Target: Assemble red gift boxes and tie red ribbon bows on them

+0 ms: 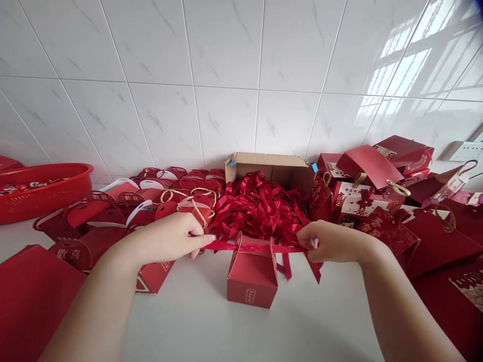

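Observation:
A small red gift box [252, 279] stands upright on the white table in front of me, its two side flaps raised. A red satin ribbon [222, 246] runs through the tops of both flaps and is stretched sideways. My left hand [188, 235] pinches the ribbon on the left of the box. On the right, my right hand [317, 240] is closed on the other stretch of ribbon, with a loose end hanging below the fingers. Right behind the box lies a heap of loose red ribbons [260, 206], spilling out of a cardboard box [271, 160].
Several red boxes with cords [109, 211] crowd the left side, near a red plastic basket [75, 188] with small items. More red gift boxes with handles [377, 166] are piled on the right. A tiled wall [226, 120] closes off the back.

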Available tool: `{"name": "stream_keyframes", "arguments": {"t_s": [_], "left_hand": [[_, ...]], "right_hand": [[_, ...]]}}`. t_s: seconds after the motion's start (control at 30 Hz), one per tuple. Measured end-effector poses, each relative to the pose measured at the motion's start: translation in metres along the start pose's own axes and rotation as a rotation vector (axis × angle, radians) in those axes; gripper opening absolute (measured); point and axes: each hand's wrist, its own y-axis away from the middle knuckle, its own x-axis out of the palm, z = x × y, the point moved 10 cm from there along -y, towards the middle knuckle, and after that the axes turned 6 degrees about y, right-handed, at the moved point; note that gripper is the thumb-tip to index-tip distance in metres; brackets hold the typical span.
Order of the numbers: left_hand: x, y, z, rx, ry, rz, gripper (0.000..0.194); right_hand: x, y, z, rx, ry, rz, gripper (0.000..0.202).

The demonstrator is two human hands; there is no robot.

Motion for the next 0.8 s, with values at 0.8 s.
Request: {"name": "stream_keyframes", "arguments": {"t_s": [0.8], "left_hand": [[-0.026,0.011,-0.045,0.352,0.612,0.021,0.031]], "right_hand": [[-0.050,0.038,-0.005,-0.013,-0.033,-0.249,0.025]]}}
